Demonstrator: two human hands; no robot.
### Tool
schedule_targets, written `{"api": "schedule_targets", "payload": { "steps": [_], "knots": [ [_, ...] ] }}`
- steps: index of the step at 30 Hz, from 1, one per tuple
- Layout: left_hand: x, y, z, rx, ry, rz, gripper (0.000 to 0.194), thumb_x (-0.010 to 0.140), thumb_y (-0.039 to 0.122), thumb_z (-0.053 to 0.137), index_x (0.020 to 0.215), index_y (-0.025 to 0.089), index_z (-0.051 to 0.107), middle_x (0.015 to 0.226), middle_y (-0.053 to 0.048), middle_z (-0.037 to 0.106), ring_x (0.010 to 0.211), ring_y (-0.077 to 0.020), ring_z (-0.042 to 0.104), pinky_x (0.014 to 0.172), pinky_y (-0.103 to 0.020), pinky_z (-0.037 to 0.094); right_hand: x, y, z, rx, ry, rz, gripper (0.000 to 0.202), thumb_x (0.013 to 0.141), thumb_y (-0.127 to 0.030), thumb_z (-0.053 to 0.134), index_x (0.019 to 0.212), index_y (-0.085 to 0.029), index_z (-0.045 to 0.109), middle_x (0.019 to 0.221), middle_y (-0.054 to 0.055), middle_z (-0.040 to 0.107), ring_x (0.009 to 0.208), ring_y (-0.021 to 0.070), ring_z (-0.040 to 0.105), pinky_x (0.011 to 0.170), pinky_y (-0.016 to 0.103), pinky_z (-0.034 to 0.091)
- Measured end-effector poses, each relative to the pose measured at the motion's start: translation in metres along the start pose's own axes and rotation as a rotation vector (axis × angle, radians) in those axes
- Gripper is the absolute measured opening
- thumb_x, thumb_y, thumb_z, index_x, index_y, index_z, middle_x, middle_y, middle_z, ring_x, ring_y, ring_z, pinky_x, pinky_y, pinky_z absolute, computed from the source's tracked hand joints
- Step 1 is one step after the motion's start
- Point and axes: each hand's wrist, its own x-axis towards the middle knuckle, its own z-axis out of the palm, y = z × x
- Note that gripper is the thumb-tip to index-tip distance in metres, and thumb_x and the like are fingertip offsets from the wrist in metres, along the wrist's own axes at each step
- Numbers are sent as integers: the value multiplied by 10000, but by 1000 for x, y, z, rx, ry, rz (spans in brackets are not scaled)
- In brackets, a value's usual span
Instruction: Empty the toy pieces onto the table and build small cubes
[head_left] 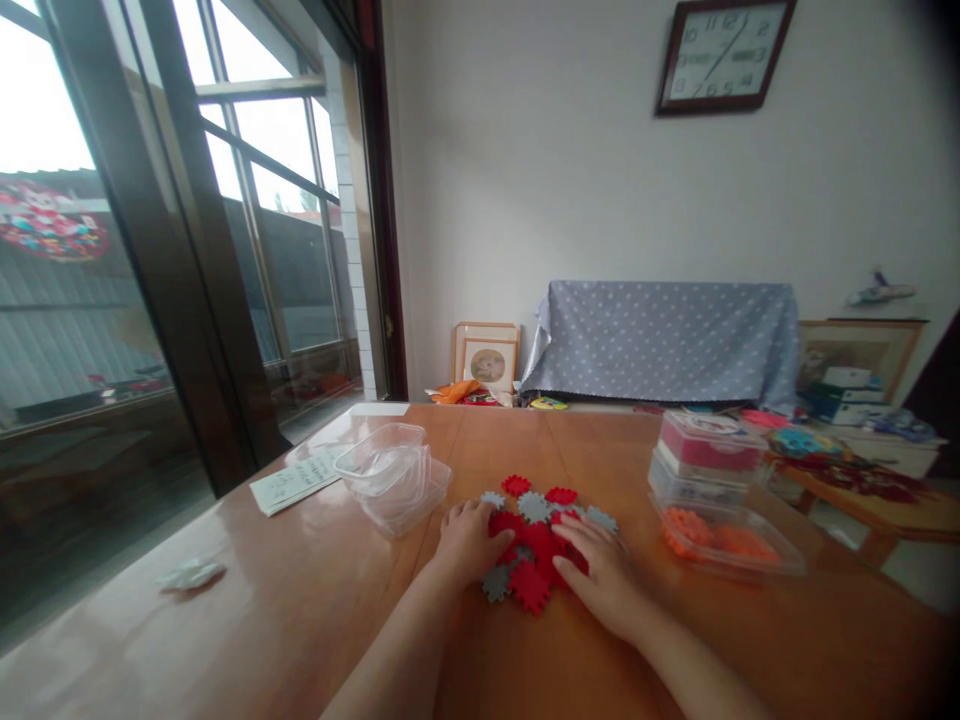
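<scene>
A loose cluster of red and grey toothed, gear-like pieces lies on the wooden table between my hands. My left hand rests at the cluster's left side, thumb apart from its fingers and touching the red pieces. Over the right side, my right hand lies with fingers spread on red pieces, partly covering them. Nearest to me are a red toothed piece and a grey toothed piece. Toward the back sit another grey piece and a small red one. What lies under my palms is hidden.
Nested clear plastic containers stand left of the cluster, beside a printed paper. A crumpled white scrap lies farther left. On the right are an open clear box with orange pieces and stacked boxes.
</scene>
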Motion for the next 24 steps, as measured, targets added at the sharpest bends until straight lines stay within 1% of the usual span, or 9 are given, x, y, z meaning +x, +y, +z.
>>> {"api": "schedule_targets", "payload": {
  "steps": [3,6,8,10,12,15,17,21,24],
  "knots": [
    [3,-3,4,-66,35,91,420,770,335,670,1176,224,672,1178,-111,672,1129,-306,584,982,-384,423,2,-10,2,70,-16,-87,427,871,-313,567,1286,-304,668,1378,45,643,1329,286,526,1140,498,367],
    [6,-6,5,-148,79,104,449,724,169,623,1170,203,657,1152,-95,675,1083,-264,603,943,-338,440,10,-11,-1,104,34,-63,399,858,-269,543,1225,-278,697,1276,56,702,1216,272,607,1085,461,427],
    [8,-7,5,-188,113,83,444,724,128,583,1159,191,647,1141,-90,678,1075,-248,604,929,-322,441,17,-9,-4,112,59,-21,383,850,-271,536,1193,-265,707,1230,58,720,1175,266,627,1059,436,449],
    [9,-8,5,-183,141,29,408,755,147,566,1155,187,635,1143,-97,679,1083,-252,598,933,-334,434,25,-7,-7,98,59,11,387,847,-281,530,1193,-254,701,1220,62,720,1163,260,633,1048,415,456],
    [8,-6,3,-136,159,-51,397,802,240,578,1195,192,611,1194,-116,667,1132,-290,576,965,-388,417,33,-6,-7,62,45,22,400,850,-299,535,1216,-239,684,1242,73,708,1176,260,626,1049,404,453],
    [4,-3,-1,-42,153,-116,540,818,451,613,1298,210,556,1302,-152,623,1264,-374,491,1053,-506,340,48,-8,-4,-10,19,37,434,857,-346,562,1263,-224,658,1278,100,689,1209,276,609,1061,411,438],
    [1,-1,-2,3,113,-122,630,796,537,628,1328,212,540,1351,-172,598,1341,-410,423,1109,-562,254,58,-9,-1,-59,1,62,501,853,-414,594,1313,-218,632,1343,121,653,1291,309,556,1098,442,399],
    [-1,0,2,23,44,-111,657,798,570,615,1346,217,534,1408,-182,568,1394,-420,372,1151,-625,124,76,-10,6,-120,-100,107,741,830,-626,600,1427,-191,540,1524,153,487,1476,365,324,1184,533,244],
    [1,-1,5,13,43,-65,622,807,546,611,1338,228,549,1370,-171,599,1333,-399,448,1141,-621,162,83,-11,11,-142,-225,127,804,782,-705,614,1420,-222,545,1550,156,453,1496,399,262,1174,627,160]
  ]
}}
